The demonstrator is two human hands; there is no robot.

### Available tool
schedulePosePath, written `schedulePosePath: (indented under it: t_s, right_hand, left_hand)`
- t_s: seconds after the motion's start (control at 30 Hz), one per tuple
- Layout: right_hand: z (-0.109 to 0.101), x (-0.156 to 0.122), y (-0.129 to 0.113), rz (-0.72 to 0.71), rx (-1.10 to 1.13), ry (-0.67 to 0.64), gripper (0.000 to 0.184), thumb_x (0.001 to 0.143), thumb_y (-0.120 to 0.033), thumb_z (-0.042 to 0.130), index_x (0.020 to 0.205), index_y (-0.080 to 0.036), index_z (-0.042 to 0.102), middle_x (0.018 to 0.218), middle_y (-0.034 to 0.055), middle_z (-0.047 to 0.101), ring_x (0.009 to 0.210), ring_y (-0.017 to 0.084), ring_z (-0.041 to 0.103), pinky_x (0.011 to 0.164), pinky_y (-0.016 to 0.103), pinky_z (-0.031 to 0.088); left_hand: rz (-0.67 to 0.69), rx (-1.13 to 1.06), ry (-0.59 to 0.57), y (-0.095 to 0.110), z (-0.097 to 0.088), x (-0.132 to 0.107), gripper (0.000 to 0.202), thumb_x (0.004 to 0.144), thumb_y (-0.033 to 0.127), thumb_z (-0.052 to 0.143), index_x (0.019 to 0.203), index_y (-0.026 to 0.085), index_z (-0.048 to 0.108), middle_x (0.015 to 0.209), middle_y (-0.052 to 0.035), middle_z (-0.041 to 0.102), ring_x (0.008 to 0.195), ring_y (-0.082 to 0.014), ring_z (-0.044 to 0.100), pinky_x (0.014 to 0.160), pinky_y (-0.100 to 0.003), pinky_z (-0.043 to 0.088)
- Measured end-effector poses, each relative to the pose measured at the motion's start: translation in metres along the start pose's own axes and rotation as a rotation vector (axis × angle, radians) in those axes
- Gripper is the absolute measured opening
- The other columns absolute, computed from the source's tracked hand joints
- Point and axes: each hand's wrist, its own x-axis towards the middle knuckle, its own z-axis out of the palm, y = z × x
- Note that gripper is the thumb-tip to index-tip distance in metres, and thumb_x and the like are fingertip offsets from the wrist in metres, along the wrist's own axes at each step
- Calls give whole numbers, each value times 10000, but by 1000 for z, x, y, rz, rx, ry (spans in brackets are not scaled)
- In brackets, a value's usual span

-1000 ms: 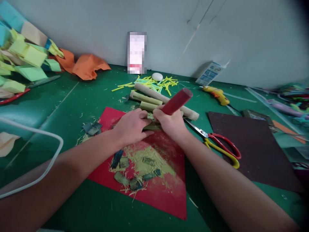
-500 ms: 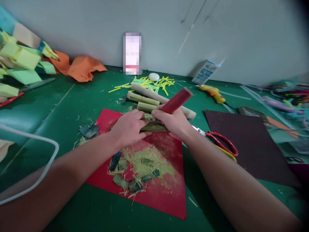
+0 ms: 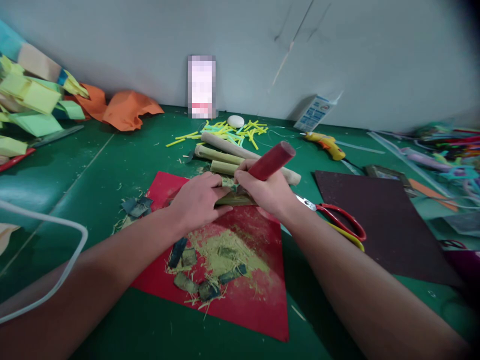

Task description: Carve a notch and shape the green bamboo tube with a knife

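My left hand (image 3: 197, 200) is closed over a green stalk piece (image 3: 235, 199) and presses it down on the red sheet (image 3: 258, 300). My right hand (image 3: 264, 192) grips a tool with a thick red handle (image 3: 270, 161); its working end is hidden between my hands, against the stalk. Below my hands the red sheet carries a heap of green-yellow shavings (image 3: 221, 250) and several dark peel scraps (image 3: 187, 257).
More stalk pieces (image 3: 217, 156) and a pale wooden stick (image 3: 228, 144) lie just behind my hands. Red-and-yellow scissors (image 3: 337, 220) and a dark sheet (image 3: 378, 220) lie right. A yellow glue gun (image 3: 326, 143), yellow paper strips (image 3: 232, 130), orange paper (image 3: 123, 107) and folded coloured papers (image 3: 30, 100) sit farther back.
My right hand and the red handle have shifted slightly left along the stalk; my left hand keeps its hold. The view has drifted a little.
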Motion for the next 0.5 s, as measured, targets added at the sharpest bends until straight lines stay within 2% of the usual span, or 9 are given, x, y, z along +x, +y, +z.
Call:
schedulePosePath:
  t_s: [0.27, 0.5]
  right_hand:
    - [9, -2, 5, -96, -62, 23, 201, 778, -260, 574, 605, -195, 493, 606, -31, 478, 618, 118, 432, 611, 289, 375]
    - [18, 0, 14, -114, 46, 114, 206, 785, -247, 556, 593, -191, 508, 593, -28, 481, 586, 112, 435, 581, 287, 374]
  left_hand:
    - [4, -44, 2, 1, -1, 0, 299, 889, 400, 597, 1060, 175, 695, 989, -94, 628, 975, -258, 553, 842, -392, 475]
    - [-18, -26, -33, 3, -4, 1, 293, 880, 382, 607, 1055, 166, 701, 1002, -94, 637, 970, -256, 556, 847, -391, 478]
